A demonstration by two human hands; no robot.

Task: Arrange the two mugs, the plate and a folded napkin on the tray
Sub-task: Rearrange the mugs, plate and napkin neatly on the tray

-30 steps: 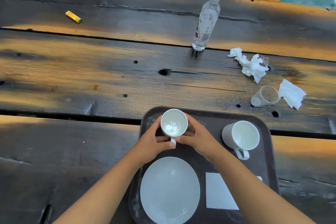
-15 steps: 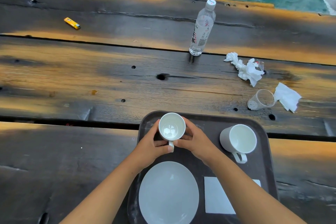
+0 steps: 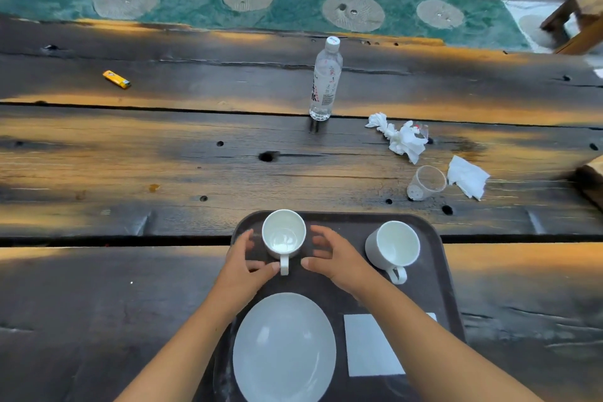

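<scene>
On the tray (image 3: 437,274): two mugs (image 3: 283,235), one plate (image 3: 284,347), one napkin (image 3: 368,349); both hands' fingers (image 3: 321,243) spread.

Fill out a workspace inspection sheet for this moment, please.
Surface: dark plank table, weathered, with holes.
Job's things: tray holds left mug, right mug, plate, folded napkin.
Clutter: water bottle, lighter, crumpled tissue, tipped plastic cup, loose tissue.
Grippers: left hand and right hand open either side of left mug.
Cables: nothing seen.
Surroundings: green patterned floor, wooden furniture.
</scene>
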